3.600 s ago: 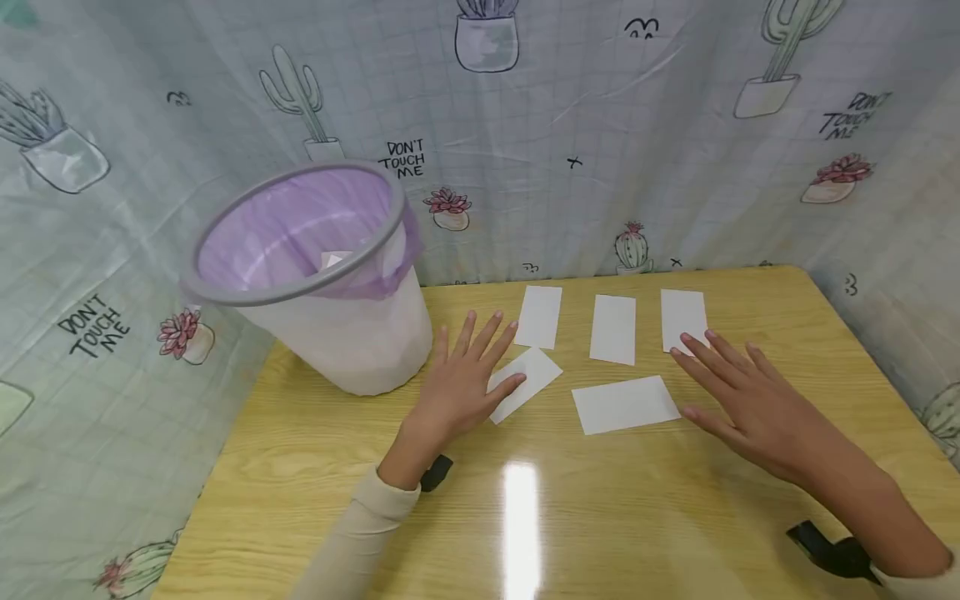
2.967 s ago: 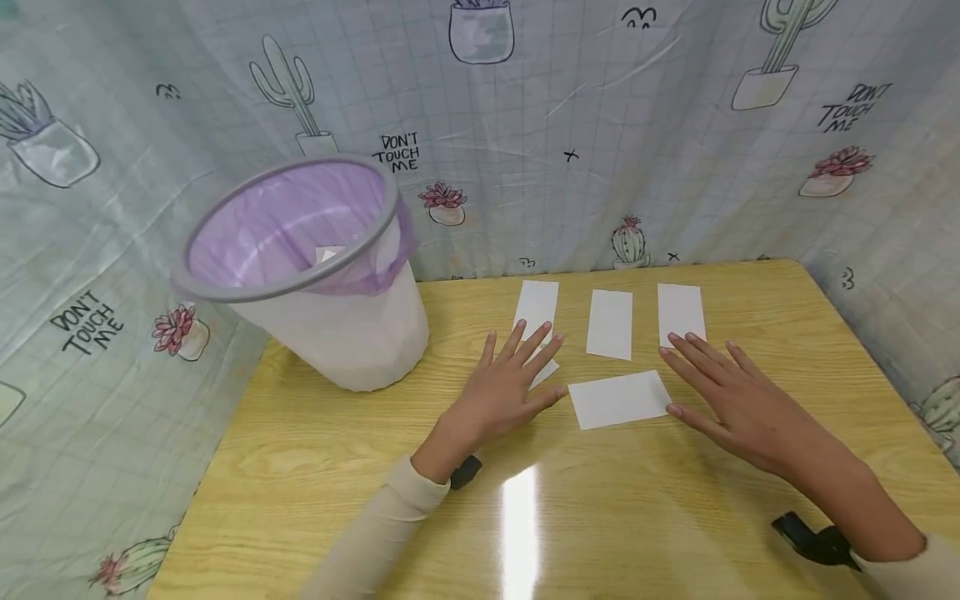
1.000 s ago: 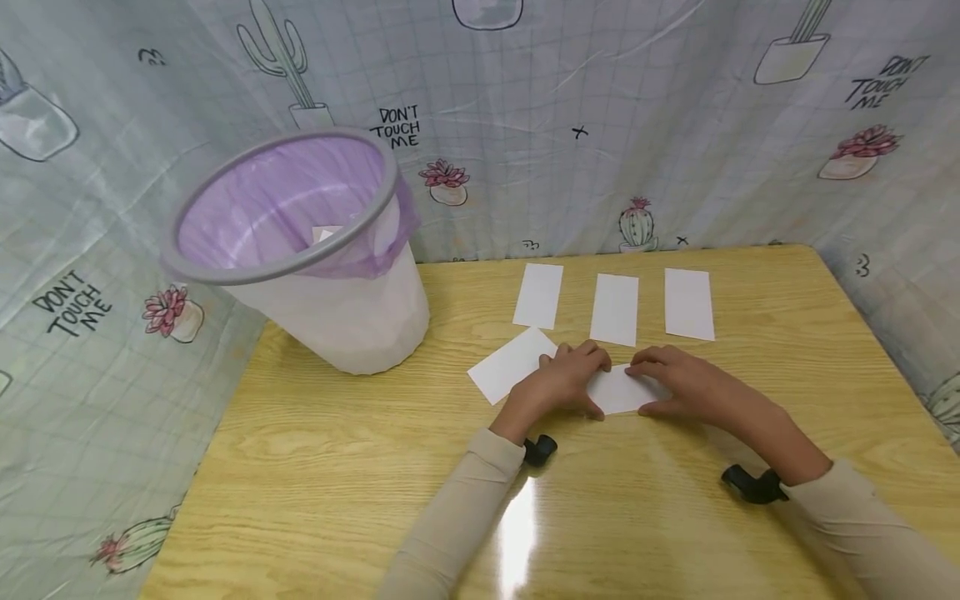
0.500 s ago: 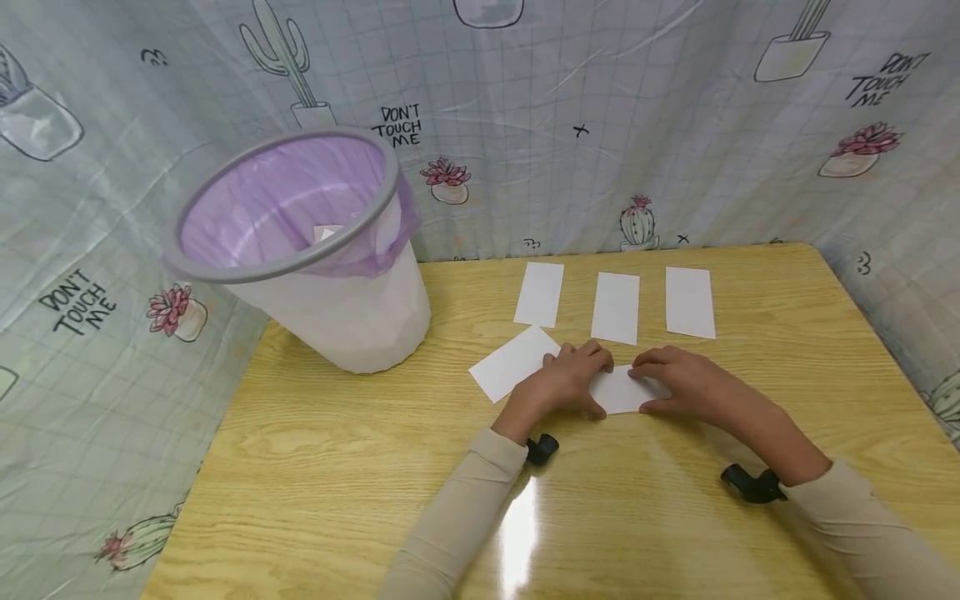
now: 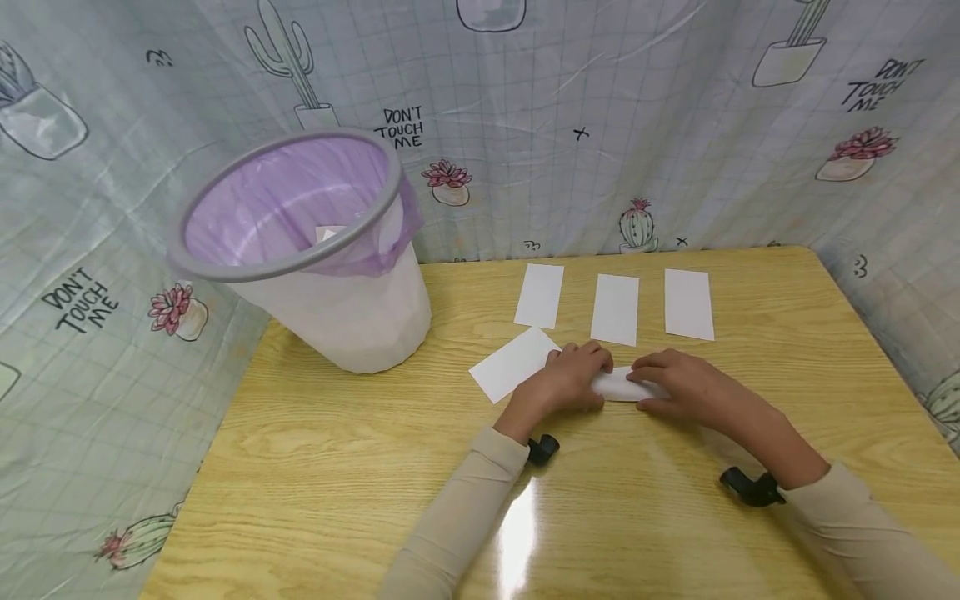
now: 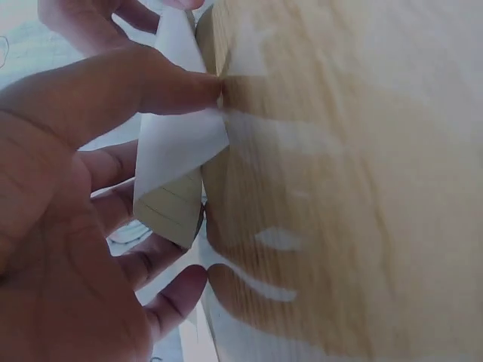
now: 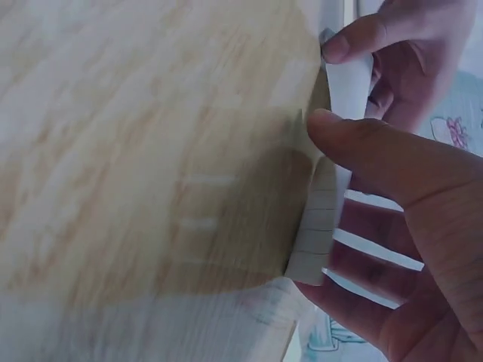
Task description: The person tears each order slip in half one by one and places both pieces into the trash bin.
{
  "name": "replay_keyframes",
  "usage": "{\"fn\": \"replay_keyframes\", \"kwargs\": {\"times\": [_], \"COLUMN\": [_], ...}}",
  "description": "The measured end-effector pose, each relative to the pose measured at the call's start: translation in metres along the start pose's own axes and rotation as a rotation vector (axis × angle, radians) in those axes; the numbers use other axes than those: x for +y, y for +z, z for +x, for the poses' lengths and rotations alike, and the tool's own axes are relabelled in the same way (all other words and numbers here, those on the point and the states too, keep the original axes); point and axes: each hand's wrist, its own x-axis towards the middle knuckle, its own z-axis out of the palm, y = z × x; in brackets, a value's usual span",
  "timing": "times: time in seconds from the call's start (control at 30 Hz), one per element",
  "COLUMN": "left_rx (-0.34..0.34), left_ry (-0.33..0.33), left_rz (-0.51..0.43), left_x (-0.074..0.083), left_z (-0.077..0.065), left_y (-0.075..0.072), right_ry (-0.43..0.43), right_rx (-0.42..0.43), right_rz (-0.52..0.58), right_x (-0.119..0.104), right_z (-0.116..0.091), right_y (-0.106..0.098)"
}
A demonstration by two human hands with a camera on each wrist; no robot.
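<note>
Both hands pinch one white slip of paper [image 5: 619, 385] at the front of the group, thumbs on its near edge and fingers on its far edge. My left hand [image 5: 564, 379] has its left end, my right hand [image 5: 693, 387] its right end. The slip bows up in the middle. Its underside, marked with thin lines, shows in the left wrist view as a lined face [image 6: 170, 210] and in the right wrist view as a lined strip [image 7: 313, 226]. Just left of it, a slanted white slip [image 5: 510, 365] lies flat, partly behind the left hand.
Three more white slips stand in a row behind: a left one [image 5: 539, 296], a middle one [image 5: 615, 309] and a right one [image 5: 688, 304]. A white bin [image 5: 367, 325] with a purple liner stands at the wooden table's [image 5: 315, 467] back left, paper [image 5: 327, 232] inside. A cactus-print curtain [image 5: 525, 175] hangs behind.
Both hands went from spread fingers over the slips to gripping the front slip's two ends. It lay nearly flat half a second ago and is now bowed, its near edge drawn back.
</note>
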Motion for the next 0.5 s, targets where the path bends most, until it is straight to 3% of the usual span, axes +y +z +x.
{"fn": "replay_keyframes", "kwargs": {"times": [0.27, 0.5], "left_rx": [0.031, 0.105], "left_ry": [0.038, 0.059], "left_rz": [0.005, -0.108], "left_x": [-0.003, -0.003], "left_z": [-0.004, -0.012], "left_y": [0.003, 0.005], "right_ry": [-0.023, -0.064], "right_rx": [0.03, 0.123], "right_rz": [0.005, 0.0], "right_x": [0.005, 0.007], "right_z": [-0.002, -0.003], "right_y": [-0.003, 0.002]}}
